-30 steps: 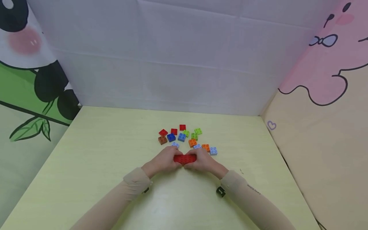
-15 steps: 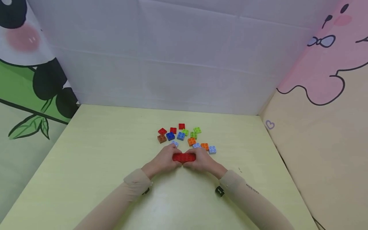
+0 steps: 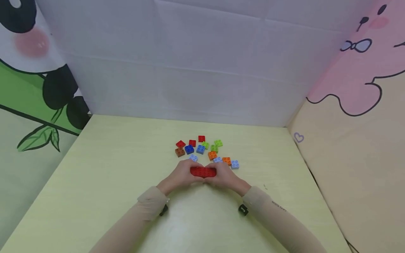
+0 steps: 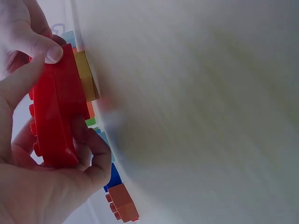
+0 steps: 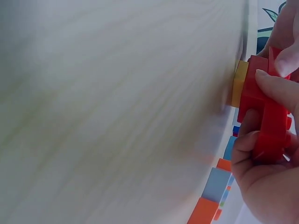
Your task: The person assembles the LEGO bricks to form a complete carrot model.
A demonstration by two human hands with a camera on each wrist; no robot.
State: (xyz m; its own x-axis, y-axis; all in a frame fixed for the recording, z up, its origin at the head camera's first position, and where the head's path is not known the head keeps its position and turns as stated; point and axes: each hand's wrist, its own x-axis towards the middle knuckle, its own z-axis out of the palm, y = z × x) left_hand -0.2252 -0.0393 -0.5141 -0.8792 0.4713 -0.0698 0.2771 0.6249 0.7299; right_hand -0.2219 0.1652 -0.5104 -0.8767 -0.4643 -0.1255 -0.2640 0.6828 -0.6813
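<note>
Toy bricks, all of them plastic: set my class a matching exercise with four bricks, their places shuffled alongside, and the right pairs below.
Bricks
1. Long red studded block
2. Yellow brick
3. Dark blue square studded brick
4. Brown square studded brick

Places
A. Between the brown brick and a medium-blue square brick
B. Just left of the dark blue brick
C. Held by the left hand and right hand
D. Against the red block's underside

Pairs: 1-C, 2-D, 3-A, 4-B
</note>
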